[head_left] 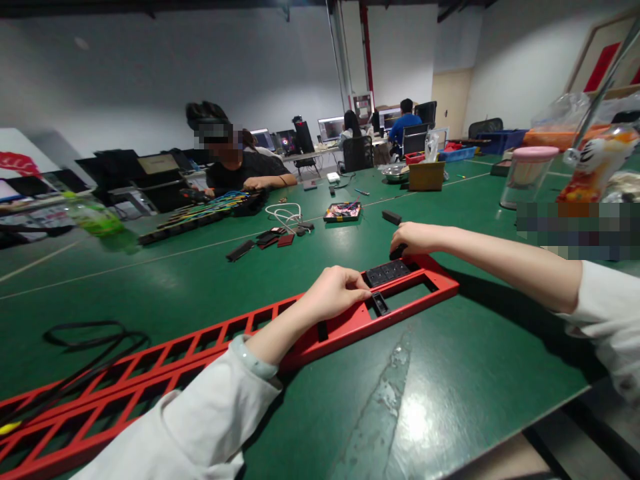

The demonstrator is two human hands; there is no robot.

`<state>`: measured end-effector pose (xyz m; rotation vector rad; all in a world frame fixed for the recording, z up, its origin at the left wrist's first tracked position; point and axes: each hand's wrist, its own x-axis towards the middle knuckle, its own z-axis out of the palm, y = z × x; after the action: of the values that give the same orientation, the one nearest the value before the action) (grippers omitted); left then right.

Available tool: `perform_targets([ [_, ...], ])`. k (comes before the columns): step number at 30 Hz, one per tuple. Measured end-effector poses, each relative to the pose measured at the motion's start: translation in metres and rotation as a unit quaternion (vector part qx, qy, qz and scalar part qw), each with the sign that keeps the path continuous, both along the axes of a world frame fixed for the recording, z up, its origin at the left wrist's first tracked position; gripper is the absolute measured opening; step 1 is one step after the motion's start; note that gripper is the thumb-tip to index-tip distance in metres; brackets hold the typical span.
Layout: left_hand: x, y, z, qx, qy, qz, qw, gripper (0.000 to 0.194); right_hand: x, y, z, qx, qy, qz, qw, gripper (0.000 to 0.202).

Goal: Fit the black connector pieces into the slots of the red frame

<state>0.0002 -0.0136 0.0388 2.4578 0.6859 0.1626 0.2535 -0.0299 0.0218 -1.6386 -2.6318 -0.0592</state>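
Observation:
A long red frame (345, 325) with two rows of rectangular openings lies slantwise on the table. My left hand (336, 292) rests over its right part, thumb and fingers pinched at the edge of a small black rectangular piece (381, 304) in the near opening. Behind it, a row of black modules (387, 273) fills part of the far opening. At the frame's far right end, my right hand (419, 239) is closed on a small black part (399, 251), mostly hidden by the fingers. A loose black strip (391, 217) lies just beyond that hand.
Dark red and black pieces (275, 237), a white cable (285, 213) and a tray of wires (343, 212) lie beyond the frame. A black cord (95, 343) crosses its left end. A lidded jar (529, 179) stands right. A person (245, 167) sits opposite, by a wired black strip (200, 217).

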Motion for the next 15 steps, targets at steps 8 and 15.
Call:
perform_targets([
  [8, -0.002, 0.004, -0.006, -0.065, -0.020, 0.016, 0.998, 0.018, -0.004, -0.014, 0.005, 0.107, 0.108, -0.008, 0.988, 0.024],
  [15, -0.002, 0.005, -0.004, -0.098, -0.027, 0.017, 0.995, 0.019, -0.045, -0.062, -0.016, 0.050, 0.472, 0.004, 0.880, 0.043],
])
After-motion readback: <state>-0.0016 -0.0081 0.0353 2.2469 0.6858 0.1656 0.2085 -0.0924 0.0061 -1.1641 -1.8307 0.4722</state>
